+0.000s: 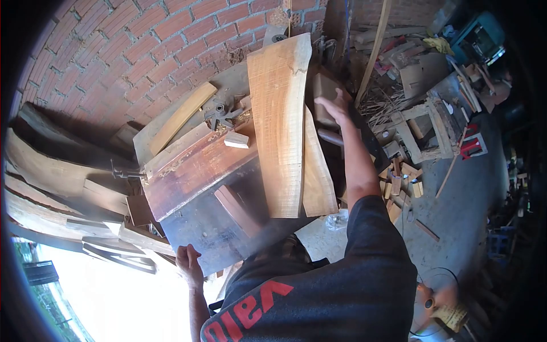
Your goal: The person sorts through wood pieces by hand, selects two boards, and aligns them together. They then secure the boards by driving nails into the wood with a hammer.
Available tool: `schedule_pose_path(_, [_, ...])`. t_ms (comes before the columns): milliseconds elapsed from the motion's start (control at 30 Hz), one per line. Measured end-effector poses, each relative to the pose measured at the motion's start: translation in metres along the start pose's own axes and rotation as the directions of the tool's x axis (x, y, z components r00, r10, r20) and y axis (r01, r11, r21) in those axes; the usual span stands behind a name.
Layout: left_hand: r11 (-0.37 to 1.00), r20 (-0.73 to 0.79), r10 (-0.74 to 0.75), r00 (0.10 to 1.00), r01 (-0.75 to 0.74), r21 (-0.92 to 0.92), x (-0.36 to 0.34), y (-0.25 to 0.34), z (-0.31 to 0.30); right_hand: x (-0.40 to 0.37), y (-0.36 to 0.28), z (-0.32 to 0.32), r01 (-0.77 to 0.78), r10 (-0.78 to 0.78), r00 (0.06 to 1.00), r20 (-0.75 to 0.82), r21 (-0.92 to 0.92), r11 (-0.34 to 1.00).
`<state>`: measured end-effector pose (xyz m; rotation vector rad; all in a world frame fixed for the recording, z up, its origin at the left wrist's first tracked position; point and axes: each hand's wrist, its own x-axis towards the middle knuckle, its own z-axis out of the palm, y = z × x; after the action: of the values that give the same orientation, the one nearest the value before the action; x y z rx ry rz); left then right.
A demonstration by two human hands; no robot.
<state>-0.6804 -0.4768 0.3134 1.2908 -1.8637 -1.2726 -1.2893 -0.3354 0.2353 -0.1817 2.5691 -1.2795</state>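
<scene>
My right hand (333, 107) reaches past the big board and grips the edge of a brown block (325, 94), probably wood, thumb across its face. Its far fingers are partly hidden. My left hand (189, 262) is closed by the near left corner of the work table (196, 242); what is in it, if anything, is hidden. A long, light wooden board (276, 125) with a wavy edge lies tilted over the table's right side. Under it shows a second, narrower board (318, 176). A reddish wooden strip (236, 208) rests on the dark tabletop.
A pale offcut (236, 140), a metal fitting (220, 113) and a long plank (183, 118) are on the table's far part. Behind rises a brick wall (188, 34). Curved slabs (57, 171) stack at left. Wood scraps (404, 179) and a fan (439, 305) are on the right.
</scene>
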Motion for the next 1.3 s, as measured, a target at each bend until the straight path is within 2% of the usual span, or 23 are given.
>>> schedule_pose_path(33, [1.000, 0.027, -0.024, 0.999, 0.024, -0.005, 0.000, 0.000, 0.001, 0.016, 0.015, 0.002, 0.055, -0.036, 0.989, -0.140, 0.139, 0.989])
schedule_pose_path(100, [0.998, 0.028, -0.045, 0.999, 0.046, -0.047, 0.001, 0.000, 0.008, 0.013, 0.011, -0.027, -0.180, -0.009, 0.964, 0.267, 0.676, 0.714])
schedule_pose_path(167, [0.981, 0.077, -0.015, 0.997, 0.029, -0.190, 0.004, 0.007, 0.021, -0.013, -0.004, -0.059, -0.290, -0.128, 0.909, 0.396, 0.824, 0.487])
schedule_pose_path(233, [0.980, 0.120, -0.036, 0.992, 0.059, -0.188, 0.007, 0.005, 0.028, -0.046, -0.023, -0.074, -0.276, -0.210, 0.891, 0.402, 0.849, 0.451])
schedule_pose_path(300, [0.961, 0.173, -0.100, 0.980, 0.140, -0.238, 0.010, 0.005, 0.039, -0.076, -0.041, -0.078, -0.407, -0.393, 0.800, 0.453, 0.892, 0.199])
schedule_pose_path(333, [0.953, 0.219, -0.077, 0.973, 0.136, -0.270, 0.013, 0.006, 0.045, -0.088, -0.045, -0.076, -0.409, -0.390, 0.797, 0.461, 0.888, 0.212])
schedule_pose_path(400, [0.961, 0.266, -0.047, 0.963, 0.116, -0.252, 0.018, 0.012, 0.055, -0.113, -0.053, -0.067, -0.558, -0.633, 0.582, 0.510, 0.817, 0.145])
schedule_pose_path(433, [0.970, 0.313, -0.012, 0.950, 0.087, -0.228, 0.020, 0.015, 0.060, -0.127, -0.057, -0.058, -0.559, -0.643, 0.561, 0.521, 0.812, 0.169])
schedule_pose_path(500, [0.987, 0.369, -0.001, 0.929, 0.061, -0.151, 0.024, 0.023, 0.066, -0.159, -0.063, -0.041, -0.576, -0.639, 0.506, 0.579, 0.779, 0.250])
schedule_pose_path(600, [0.999, 0.485, 0.035, 0.874, -0.026, -0.025, 0.025, 0.044, 0.065, -0.217, -0.073, 0.001, -0.613, -0.445, 0.486, 0.752, 0.657, 0.440])
schedule_pose_path(667, [0.998, 0.447, 0.065, 0.892, -0.068, -0.010, 0.014, 0.034, 0.050, -0.253, -0.081, 0.042, -0.642, -0.424, 0.328, 0.844, 0.529, 0.556])
schedule_pose_path(700, [0.994, 0.455, 0.108, 0.884, -0.112, -0.018, 0.014, 0.030, 0.049, -0.267, -0.084, 0.048, -0.600, -0.408, 0.288, 0.866, 0.496, 0.628])
schedule_pose_path(733, [0.985, 0.491, 0.166, 0.856, -0.170, -0.037, 0.014, 0.030, 0.055, -0.289, -0.087, 0.054, -0.520, -0.339, 0.395, 0.854, 0.512, 0.684])
schedule_pose_path(767, [0.975, 0.510, 0.213, 0.833, -0.218, -0.052, 0.010, 0.022, 0.048, -0.311, -0.095, 0.071, -0.406, -0.377, 0.374, 0.848, 0.515, 0.755])
schedule_pose_path(833, [0.983, 0.530, 0.155, 0.834, -0.183, 0.000, -0.001, -0.013, 0.031, -0.349, -0.097, 0.116, -0.152, -0.467, 0.349, 0.812, 0.541, 0.827])
schedule_pose_path(867, [0.961, 0.578, 0.159, 0.800, -0.260, 0.095, -0.006, -0.031, 0.019, -0.369, -0.105, 0.129, -0.139, -0.343, 0.296, 0.891, 0.396, 0.908])
schedule_pose_path(900, [0.923, 0.628, 0.156, 0.762, -0.339, 0.181, -0.010, -0.047, 0.006, -0.382, -0.101, 0.152, 0.114, -0.413, 0.289, 0.864, 0.397, 0.911])
schedule_pose_path(967, [0.937, 0.580, 0.100, 0.808, -0.272, 0.217, -0.022, -0.076, -0.023, -0.409, -0.090, 0.195, 0.529, -0.557, 0.225, 0.799, 0.380, 0.759])
schedule_pose_path(1067, [0.957, 0.446, -0.041, 0.894, -0.093, 0.275, -0.039, -0.104, -0.067, -0.452, -0.093, 0.238, 0.807, -0.559, 0.133, 0.818, 0.238, 0.540])
schedule_pose_path(1100, [0.957, 0.357, -0.125, 0.926, 0.018, 0.289, -0.045, -0.112, -0.080, -0.463, -0.095, 0.250, 0.809, -0.552, 0.125, 0.825, 0.238, 0.538])
schedule_pose_path(1167, [0.966, 0.318, -0.117, 0.941, 0.033, 0.258, -0.053, -0.123, -0.101, -0.484, -0.097, 0.273, 0.950, -0.529, 0.064, 0.846, 0.111, 0.293])
schedule_pose_path(1233, [0.967, 0.325, -0.131, 0.937, 0.049, 0.249, -0.058, -0.130, -0.118, -0.499, -0.098, 0.292, 0.953, -0.538, 0.057, 0.841, 0.116, 0.282])
schedule_pose_path(1300, [0.981, 0.220, -0.155, 0.963, 0.124, 0.152, -0.062, -0.163, -0.118, -0.510, -0.107, 0.296, 0.957, -0.626, 0.065, 0.777, 0.128, 0.259])
